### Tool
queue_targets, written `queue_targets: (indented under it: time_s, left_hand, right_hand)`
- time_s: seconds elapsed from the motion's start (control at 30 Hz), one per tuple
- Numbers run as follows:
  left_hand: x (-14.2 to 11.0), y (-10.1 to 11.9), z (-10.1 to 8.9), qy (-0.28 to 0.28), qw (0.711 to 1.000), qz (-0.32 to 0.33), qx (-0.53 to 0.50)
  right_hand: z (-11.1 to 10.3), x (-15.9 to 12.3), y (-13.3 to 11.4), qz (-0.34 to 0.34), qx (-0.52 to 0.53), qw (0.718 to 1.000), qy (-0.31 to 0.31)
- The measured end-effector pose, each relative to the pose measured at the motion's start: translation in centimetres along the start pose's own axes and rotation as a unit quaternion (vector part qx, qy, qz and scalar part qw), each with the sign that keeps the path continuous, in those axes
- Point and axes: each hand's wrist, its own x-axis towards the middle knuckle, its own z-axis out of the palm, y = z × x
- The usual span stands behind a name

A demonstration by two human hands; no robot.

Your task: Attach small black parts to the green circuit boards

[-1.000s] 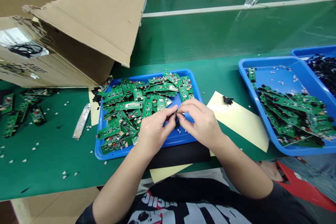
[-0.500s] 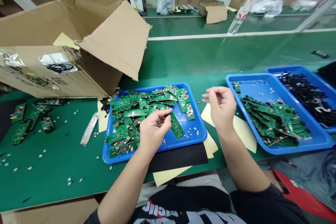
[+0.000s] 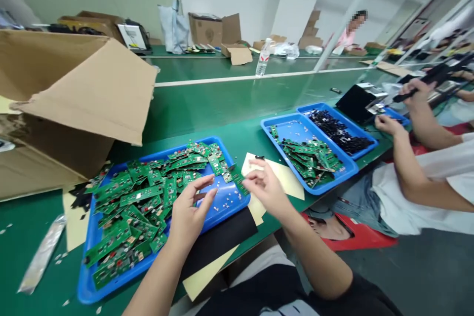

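The right hand (image 3: 269, 191) seems to pinch a green circuit board (image 3: 237, 177) at its lower end (slight blur hides the exact grip), the board slanting over the right rim of the nearest blue tray (image 3: 84, 271). The left hand (image 3: 188, 213), with nothing visible in it, hovers at that tray's near edge, thumb and fingers well apart.

Inside the tray, a heap of green circuit boards (image 3: 140, 195) fills the left and far parts; small white pieces (image 3: 226, 200) dot the bare blue at right. A black sheet (image 3: 222, 241) lies just in front, partly over a pale yellow sheet. To the right, another yellow sheet (image 3: 284, 177) bears a small black part (image 3: 259, 157).

Beyond it stands a second blue tray (image 3: 336, 181) with more boards, and beside that a third blue tray (image 3: 365, 152) heaped with black parts (image 3: 335, 131). A torn cardboard box (image 3: 92, 79) looms at left. Farther off, a water bottle (image 3: 263, 59) stands upright, and a co-worker's raised hand (image 3: 418, 91) grips something black.
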Motion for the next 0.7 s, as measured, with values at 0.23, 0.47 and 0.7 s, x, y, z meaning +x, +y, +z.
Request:
queue_targets:
  time_s: [0.23,0.47,0.7]
  left_hand:
    - [0.6,0.3,-0.3,-0.018,0.999,0.025,0.033]
    - [0.6,0.3,0.0,-0.025,0.995,0.076,0.063]
    - [0.6,-0.1,-0.2,-0.024,0.991,0.094,0.095]
  right_hand:
    - [-13.8,2.4,2.8,0.102,-0.215,0.936,0.260]
    - [-14.5,2.9,2.2,0.122,-0.248,0.917,0.286]
    - [-5.6,3.7,4.4,0.149,-0.068,0.984,0.074]
